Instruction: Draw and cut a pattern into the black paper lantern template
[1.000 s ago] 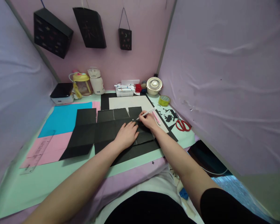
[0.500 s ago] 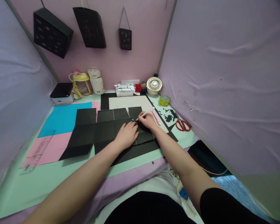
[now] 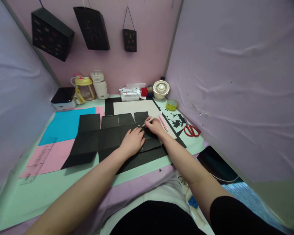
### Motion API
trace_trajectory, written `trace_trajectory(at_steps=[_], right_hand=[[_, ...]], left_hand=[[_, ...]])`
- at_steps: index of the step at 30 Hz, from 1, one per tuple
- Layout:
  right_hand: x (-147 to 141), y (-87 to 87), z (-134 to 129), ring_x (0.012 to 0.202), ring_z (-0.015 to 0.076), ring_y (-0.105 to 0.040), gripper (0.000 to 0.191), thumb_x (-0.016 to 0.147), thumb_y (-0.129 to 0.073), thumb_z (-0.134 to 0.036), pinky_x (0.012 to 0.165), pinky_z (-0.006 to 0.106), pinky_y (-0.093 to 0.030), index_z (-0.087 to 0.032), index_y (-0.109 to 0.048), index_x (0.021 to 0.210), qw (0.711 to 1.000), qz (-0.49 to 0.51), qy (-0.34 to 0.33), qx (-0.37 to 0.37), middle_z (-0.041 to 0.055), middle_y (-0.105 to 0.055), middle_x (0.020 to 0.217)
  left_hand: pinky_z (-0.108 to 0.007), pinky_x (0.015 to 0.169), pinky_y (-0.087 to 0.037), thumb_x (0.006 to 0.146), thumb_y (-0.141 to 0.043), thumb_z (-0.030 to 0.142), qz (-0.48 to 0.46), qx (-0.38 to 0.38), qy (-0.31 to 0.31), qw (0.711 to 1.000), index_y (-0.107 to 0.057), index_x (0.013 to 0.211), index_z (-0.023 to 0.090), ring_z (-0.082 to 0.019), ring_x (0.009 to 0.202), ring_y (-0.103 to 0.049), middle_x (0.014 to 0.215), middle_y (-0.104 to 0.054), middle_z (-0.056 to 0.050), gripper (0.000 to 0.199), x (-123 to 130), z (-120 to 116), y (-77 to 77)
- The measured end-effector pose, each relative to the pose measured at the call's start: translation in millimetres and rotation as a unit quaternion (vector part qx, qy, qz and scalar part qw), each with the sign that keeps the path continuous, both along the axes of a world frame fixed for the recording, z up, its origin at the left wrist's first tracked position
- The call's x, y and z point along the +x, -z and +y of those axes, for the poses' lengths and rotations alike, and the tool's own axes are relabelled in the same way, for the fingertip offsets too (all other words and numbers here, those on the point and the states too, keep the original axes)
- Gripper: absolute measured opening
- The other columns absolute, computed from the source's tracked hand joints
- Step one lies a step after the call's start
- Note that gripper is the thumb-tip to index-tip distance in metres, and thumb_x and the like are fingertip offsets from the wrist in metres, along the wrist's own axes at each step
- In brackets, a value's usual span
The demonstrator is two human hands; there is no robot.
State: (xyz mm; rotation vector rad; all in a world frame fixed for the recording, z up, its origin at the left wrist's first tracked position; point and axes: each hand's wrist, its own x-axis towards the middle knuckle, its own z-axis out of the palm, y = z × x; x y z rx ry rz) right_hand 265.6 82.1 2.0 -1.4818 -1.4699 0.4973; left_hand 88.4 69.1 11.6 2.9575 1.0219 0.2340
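Note:
A sheet of black paper (image 3: 110, 135), creased into panels and slit into flaps along its edges, lies in front of me. My left hand (image 3: 132, 141) rests flat on it, fingers stretched out and palm down. In my right hand (image 3: 154, 125) a slim white pen (image 3: 155, 117) is pinched, its tip down at the paper just beyond my left fingertips. A small pale mark shows on the black beside the tip. Under the right hand lies part of a pale board (image 3: 134, 107), with a pink and white pen (image 3: 163, 123) on it.
Red-handled scissors (image 3: 192, 131), black paper scraps (image 3: 177, 121) and yellow tape (image 3: 171, 105) lie to the right. Blue paper (image 3: 63, 124), pink paper (image 3: 61, 155) and a clear ruler (image 3: 40, 160) are left. Behind stand a pen box (image 3: 130, 96), a lidded bowl (image 3: 161, 89) and bottles; black boxes (image 3: 52, 34) hang above.
The view has shifted very slightly, and the hanging boxes sit a little further left in it. Both hands stay in nearly the same place on the black paper.

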Motion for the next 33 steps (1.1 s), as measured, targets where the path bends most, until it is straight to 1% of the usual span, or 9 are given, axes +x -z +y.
trace_trajectory(at_steps=[3,10,17,22,27,33], right_hand=[[-0.2,-0.8,-0.3,0.062,0.0131,-0.060,0.012,0.076,-0.053,-0.020,0.063,0.022,-0.043,-0.020,-0.060,0.067,1.000,-0.004,0.008,-0.001,-0.0034,-0.065,0.061],[-0.3,0.0,0.5,0.061,0.0135,-0.060,0.012,0.077,-0.054,-0.019,0.063,0.023,-0.043,-0.021,-0.060,0.067,1.000,-0.009,0.010,-0.004,-0.0037,-0.065,0.060],[-0.4,0.3,-0.1,0.063,0.0136,-0.061,0.012,0.077,-0.054,-0.019,0.065,0.023,-0.044,-0.021,-0.061,0.068,1.000,-0.016,0.010,-0.005,-0.0035,-0.065,0.061],[0.1,1.3,1.4,0.062,0.0137,-0.060,0.012,0.076,-0.053,-0.019,0.064,0.024,-0.043,-0.021,-0.060,0.066,0.999,-0.029,0.015,0.003,-0.0039,-0.063,0.059],[0.3,1.4,2.4,0.063,0.0143,-0.060,0.011,0.073,-0.053,-0.018,0.065,0.024,-0.044,-0.021,-0.058,0.064,0.999,-0.022,0.025,-0.001,-0.0036,-0.064,0.060],[0.6,-0.9,0.7,0.059,0.0140,-0.059,0.011,0.075,-0.052,-0.021,0.063,0.024,-0.044,-0.021,-0.058,0.065,1.000,0.002,0.017,-0.009,-0.0039,-0.062,0.057]], left_hand=[[-0.050,0.109,-0.035,0.097,-0.043,0.028,0.002,0.005,0.000,1.000,-0.057,0.126,0.015,-0.029,0.133,-0.044,0.142,-0.052,-0.014,0.035,0.2,0.4,0.5],[-0.051,0.109,-0.035,0.097,-0.042,0.028,0.001,0.003,0.001,1.000,-0.056,0.127,0.014,-0.029,0.133,-0.044,0.142,-0.052,-0.015,0.036,0.4,-0.1,-0.3],[-0.051,0.109,-0.034,0.097,-0.042,0.028,-0.003,0.002,0.001,1.000,-0.057,0.126,0.016,-0.029,0.134,-0.044,0.142,-0.052,-0.015,0.035,0.4,0.0,0.5],[-0.050,0.109,-0.035,0.097,-0.042,0.028,0.002,0.006,0.001,1.000,-0.057,0.126,0.015,-0.029,0.134,-0.043,0.142,-0.052,-0.015,0.035,0.5,-0.5,0.4],[-0.051,0.109,-0.035,0.097,-0.041,0.028,0.000,-0.001,-0.001,1.000,-0.057,0.127,0.014,-0.030,0.134,-0.043,0.142,-0.051,-0.015,0.036,0.5,-0.2,-0.1],[-0.051,0.109,-0.035,0.097,-0.041,0.028,0.004,-0.003,-0.001,1.000,-0.056,0.127,0.015,-0.030,0.134,-0.043,0.142,-0.052,-0.015,0.036,0.5,0.0,-0.9]])
